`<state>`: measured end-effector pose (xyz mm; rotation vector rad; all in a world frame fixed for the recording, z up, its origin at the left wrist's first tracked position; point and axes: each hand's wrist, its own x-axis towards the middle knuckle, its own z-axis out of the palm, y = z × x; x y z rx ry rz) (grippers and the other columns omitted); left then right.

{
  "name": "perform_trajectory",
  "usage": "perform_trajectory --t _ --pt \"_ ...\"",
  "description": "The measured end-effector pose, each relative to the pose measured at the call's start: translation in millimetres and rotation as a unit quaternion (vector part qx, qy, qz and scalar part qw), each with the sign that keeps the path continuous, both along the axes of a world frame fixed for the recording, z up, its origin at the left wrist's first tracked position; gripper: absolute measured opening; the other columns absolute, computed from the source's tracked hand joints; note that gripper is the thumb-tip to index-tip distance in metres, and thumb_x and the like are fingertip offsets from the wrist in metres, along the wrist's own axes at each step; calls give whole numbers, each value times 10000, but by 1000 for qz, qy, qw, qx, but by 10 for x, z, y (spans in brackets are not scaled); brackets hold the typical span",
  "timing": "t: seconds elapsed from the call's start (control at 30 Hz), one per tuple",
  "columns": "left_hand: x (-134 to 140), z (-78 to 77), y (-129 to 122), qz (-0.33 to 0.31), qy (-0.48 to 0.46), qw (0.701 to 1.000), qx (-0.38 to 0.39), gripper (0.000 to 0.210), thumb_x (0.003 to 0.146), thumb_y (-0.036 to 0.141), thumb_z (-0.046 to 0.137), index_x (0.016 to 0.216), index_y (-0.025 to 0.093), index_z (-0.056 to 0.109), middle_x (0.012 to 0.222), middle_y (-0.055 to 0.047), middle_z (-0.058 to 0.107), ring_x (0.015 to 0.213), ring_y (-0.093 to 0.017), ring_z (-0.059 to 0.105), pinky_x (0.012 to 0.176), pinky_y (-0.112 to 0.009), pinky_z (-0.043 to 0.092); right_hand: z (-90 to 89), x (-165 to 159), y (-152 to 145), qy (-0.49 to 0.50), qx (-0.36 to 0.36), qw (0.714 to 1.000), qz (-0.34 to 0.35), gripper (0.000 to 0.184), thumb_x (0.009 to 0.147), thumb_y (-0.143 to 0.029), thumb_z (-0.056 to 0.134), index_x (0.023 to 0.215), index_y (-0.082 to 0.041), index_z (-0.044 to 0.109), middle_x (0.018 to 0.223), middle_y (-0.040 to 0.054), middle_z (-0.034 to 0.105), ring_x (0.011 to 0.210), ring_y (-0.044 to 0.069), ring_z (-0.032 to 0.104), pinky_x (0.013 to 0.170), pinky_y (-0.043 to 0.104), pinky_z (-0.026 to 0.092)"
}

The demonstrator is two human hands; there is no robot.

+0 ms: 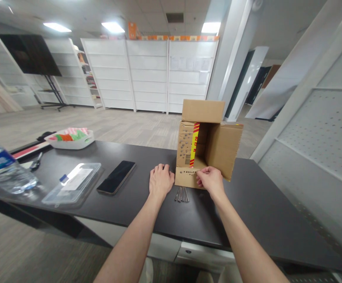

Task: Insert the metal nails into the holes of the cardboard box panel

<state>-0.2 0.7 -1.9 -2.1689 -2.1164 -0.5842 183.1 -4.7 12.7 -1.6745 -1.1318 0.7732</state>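
An open cardboard box (183,147) stands on the dark table, its flaps spread. Nail heads dot its left flap, beside a yellow and red tape strip (194,145). Several small holes run across the bottom flap (185,180). Right at that flap, my right hand (210,180) is closed in a pinch; whatever lies between the fingertips is hidden. My left hand (161,181) rests palm down on the table just left of the box, fingers slightly bent and apart, holding nothing. Several nails (182,194) lie in a row before the box, between my hands.
To the left lie a black phone (116,177) and a clear plastic case (73,182). Farther left are a water bottle (7,169) and a white basket (70,143) with colourful packets. A perforated white panel (315,157) rises at the right.
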Motion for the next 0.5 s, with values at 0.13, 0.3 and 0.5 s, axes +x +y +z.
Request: perform_trajectory --t 0.13,0.3,0.5 --pt "-1 0 2 1 0 1000 -1 307 927 263 443 1153 210 643 1194 -109 624 1133 -256 552 979 -394 404 -43 24 41 -20 12 1000 -8 69 667 -228 622 684 -204 559 542 10 646 425 137 570 397 218 424" --pt "0 -13 5 0 6 1000 4 301 928 267 440 1139 207 645 1178 -103 629 1119 -258 555 965 -392 409 -71 43 70 -59 68 996 -27 145 634 -332 631 650 -215 547 535 -6 599 497 148 540 454 234 366" --pt "1 -11 3 4 4 1000 -2 294 926 257 446 1141 209 641 1191 -103 627 1129 -254 551 974 -391 402 110 26 -61 -64 125 990 -16 177 613 -356 629 628 -226 510 527 -29 540 513 142 474 499 250 331"
